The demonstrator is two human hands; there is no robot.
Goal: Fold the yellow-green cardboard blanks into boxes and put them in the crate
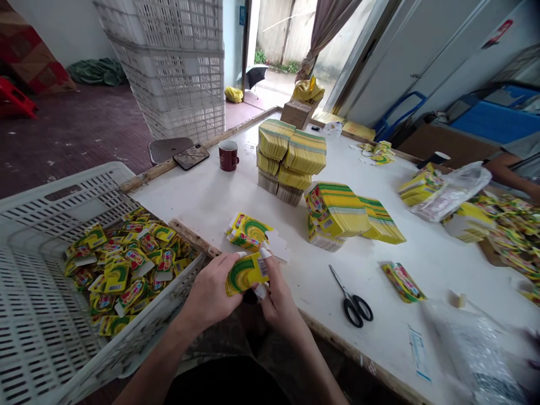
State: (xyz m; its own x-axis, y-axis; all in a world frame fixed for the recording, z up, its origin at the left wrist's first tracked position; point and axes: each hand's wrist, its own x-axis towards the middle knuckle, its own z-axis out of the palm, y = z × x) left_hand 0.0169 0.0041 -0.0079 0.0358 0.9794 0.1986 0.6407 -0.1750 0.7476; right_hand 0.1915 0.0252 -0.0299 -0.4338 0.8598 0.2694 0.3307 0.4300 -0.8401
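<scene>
Between my two hands, just over the table's near edge, is a small yellow and green printed carton [244,274]. My left hand [213,292] grips its left side, thumb along the top. On the right end, by the barcode, my right hand [274,292] pinches it; white coverings show on several fingertips. Right behind the carton lies a small pile of flat cartons [248,229] on the white table [295,275]. To the left, a white plastic crate [37,281] holds many similar yellow cartons [135,261].
Stacked carton bundles [291,152] and a second group [337,211] stand mid-table. Black-handled scissors [352,304], a maroon mug [228,157] and a phone [191,156] lie around. At right are a clear plastic bag [476,354] and another person's arm [512,177]. Tall white crates [169,73] stand behind.
</scene>
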